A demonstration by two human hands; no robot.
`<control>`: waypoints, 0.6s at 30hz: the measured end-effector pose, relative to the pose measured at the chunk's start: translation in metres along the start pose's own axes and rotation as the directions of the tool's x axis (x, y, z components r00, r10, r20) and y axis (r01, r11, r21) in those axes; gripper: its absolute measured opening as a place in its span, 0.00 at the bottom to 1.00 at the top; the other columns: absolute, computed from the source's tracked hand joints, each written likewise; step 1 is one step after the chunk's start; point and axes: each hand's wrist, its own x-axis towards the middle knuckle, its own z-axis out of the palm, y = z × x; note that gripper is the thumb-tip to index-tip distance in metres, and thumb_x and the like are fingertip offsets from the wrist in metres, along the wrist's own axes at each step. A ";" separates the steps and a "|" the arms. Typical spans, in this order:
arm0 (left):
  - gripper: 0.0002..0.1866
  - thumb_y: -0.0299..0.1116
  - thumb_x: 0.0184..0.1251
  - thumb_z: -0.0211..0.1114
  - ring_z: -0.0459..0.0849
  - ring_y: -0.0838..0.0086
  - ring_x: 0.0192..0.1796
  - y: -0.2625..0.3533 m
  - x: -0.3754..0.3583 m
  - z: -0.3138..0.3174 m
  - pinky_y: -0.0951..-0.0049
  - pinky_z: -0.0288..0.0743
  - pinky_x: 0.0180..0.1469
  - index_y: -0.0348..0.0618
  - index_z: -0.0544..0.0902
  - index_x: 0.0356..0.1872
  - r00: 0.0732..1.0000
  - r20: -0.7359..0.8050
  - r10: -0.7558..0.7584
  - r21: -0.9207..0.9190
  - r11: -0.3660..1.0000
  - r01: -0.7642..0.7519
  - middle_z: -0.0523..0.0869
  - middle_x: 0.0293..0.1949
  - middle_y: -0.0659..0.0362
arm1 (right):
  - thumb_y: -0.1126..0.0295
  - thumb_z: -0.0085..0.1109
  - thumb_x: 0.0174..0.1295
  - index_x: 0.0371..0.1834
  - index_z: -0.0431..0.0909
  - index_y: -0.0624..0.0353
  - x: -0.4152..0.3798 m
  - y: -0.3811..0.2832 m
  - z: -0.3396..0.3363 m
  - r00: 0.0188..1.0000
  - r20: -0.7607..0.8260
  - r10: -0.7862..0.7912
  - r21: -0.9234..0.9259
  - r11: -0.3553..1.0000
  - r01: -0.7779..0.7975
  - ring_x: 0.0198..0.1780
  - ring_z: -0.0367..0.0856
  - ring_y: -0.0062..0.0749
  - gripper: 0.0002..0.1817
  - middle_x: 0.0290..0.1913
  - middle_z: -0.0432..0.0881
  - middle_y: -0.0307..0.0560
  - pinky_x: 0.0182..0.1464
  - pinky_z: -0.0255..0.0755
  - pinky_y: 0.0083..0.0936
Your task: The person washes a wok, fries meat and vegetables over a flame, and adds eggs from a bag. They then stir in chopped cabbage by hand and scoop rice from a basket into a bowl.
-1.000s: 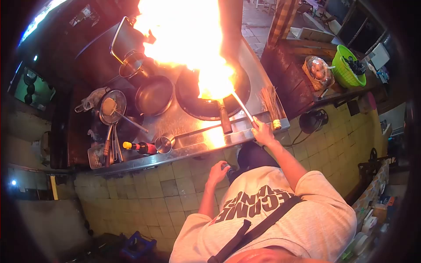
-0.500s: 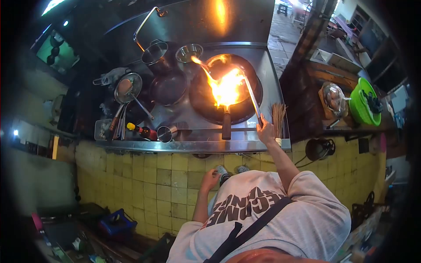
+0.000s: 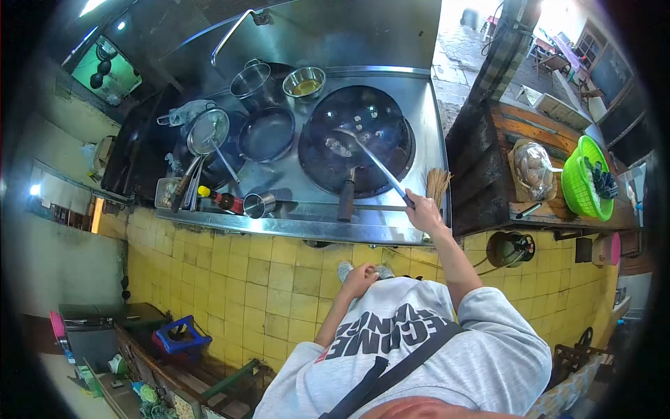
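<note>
My right hand (image 3: 424,213) is closed round the dark handle of a long metal ladle (image 3: 380,166), at the stove's front edge. The ladle's head rests inside a large dark wok (image 3: 335,174), beside small pale pieces of food (image 3: 338,146). More pale bits lie farther back in the wok. Its wooden handle (image 3: 346,200) points toward me, and no hand is on it. My left hand (image 3: 360,280) is low in front of my shirt, over the floor, with its fingers curled together; whether anything is inside them is hidden.
Left of the wok are an empty pan (image 3: 267,135), a steel bowl of yellowish liquid (image 3: 304,83), a pot (image 3: 251,80), a strainer (image 3: 208,131), a sauce bottle (image 3: 227,202) and a metal cup (image 3: 259,205). A bundled whisk (image 3: 437,185) and green basket (image 3: 576,178) are at right.
The tall flames over the wok are gone, and its inside now shows. The ladle's head has moved left and down within it. My left hand has moved right, nearer my shirt.
</note>
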 end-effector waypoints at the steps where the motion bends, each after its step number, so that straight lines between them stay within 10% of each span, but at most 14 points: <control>1: 0.23 0.43 0.56 0.61 0.81 0.62 0.44 0.001 0.000 0.002 0.68 0.73 0.45 0.36 0.75 0.47 1.000 0.000 -0.001 0.009 1.000 0.001 0.81 0.41 0.48 | 0.71 0.54 0.51 0.57 0.67 0.57 -0.001 0.003 0.000 1.000 -0.002 0.002 0.000 1.000 -0.002 0.39 0.77 0.55 0.26 0.33 0.78 0.63 0.44 0.70 0.40; 11: 0.20 0.42 0.55 0.61 0.82 0.63 0.40 -0.069 -0.017 -0.016 0.69 0.73 0.44 0.38 0.77 0.44 0.995 -0.074 -0.068 0.010 0.998 0.068 0.83 0.37 0.50 | 0.71 0.52 0.52 0.59 0.63 0.60 0.056 0.017 0.029 0.969 -0.247 0.024 -0.082 0.996 -0.046 0.39 0.77 0.54 0.27 0.34 0.78 0.63 0.43 0.70 0.43; 16: 0.15 0.41 0.53 0.59 0.82 0.59 0.34 -0.212 -0.035 0.004 0.62 0.74 0.36 0.39 0.81 0.34 0.866 -0.155 -0.475 -0.293 0.860 0.419 0.83 0.29 0.50 | 0.69 0.50 0.53 0.60 0.63 0.45 0.051 -0.006 0.021 0.999 -0.028 -0.043 -0.156 0.987 0.038 0.41 0.77 0.53 0.27 0.39 0.77 0.60 0.44 0.71 0.41; 18: 0.16 0.45 0.52 0.57 0.81 0.55 0.32 -0.286 -0.066 0.015 0.58 0.73 0.33 0.40 0.80 0.29 0.994 -0.098 -0.058 0.581 0.807 0.104 0.83 0.28 0.48 | 0.69 0.50 0.53 0.60 0.63 0.44 0.035 -0.029 0.007 1.000 0.004 -0.007 -0.219 0.976 0.008 0.41 0.77 0.52 0.27 0.39 0.78 0.60 0.44 0.71 0.40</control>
